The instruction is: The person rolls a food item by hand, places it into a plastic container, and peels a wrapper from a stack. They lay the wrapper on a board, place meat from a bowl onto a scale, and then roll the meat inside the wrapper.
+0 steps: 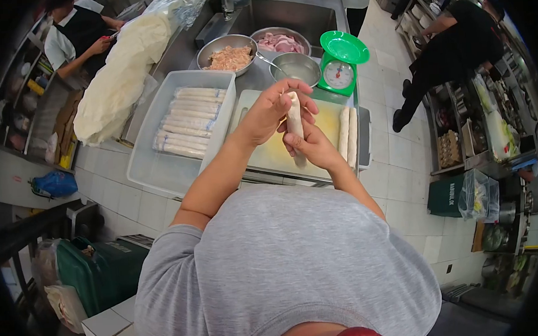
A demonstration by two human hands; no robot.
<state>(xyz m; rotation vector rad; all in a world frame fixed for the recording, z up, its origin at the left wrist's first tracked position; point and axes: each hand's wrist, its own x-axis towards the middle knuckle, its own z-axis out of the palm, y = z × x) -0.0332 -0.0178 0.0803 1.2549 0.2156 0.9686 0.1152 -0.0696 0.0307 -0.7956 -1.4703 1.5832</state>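
An uncooked spring roll (294,121) in a pale wrapper is held above the cutting board (250,105), its length pointing away from me. My left hand (272,112) curls round its far end, fingers bent over the top. Lower down, my right hand (315,146) grips the same roll between thumb and fingers. Two finished-looking rolls (348,133) lie side by side on the board's right edge. To the left, a clear plastic tub (144,168) holds several rolls in plastic wrap (192,120).
Behind the board stand a bowl of minced filling (230,57), a bowl of sliced raw meat (282,42), a metal bowl with a spoon (297,69) and a green scale (340,70). A large wrapper stack (121,78) lies left. Co-workers (82,32) stand at both sides.
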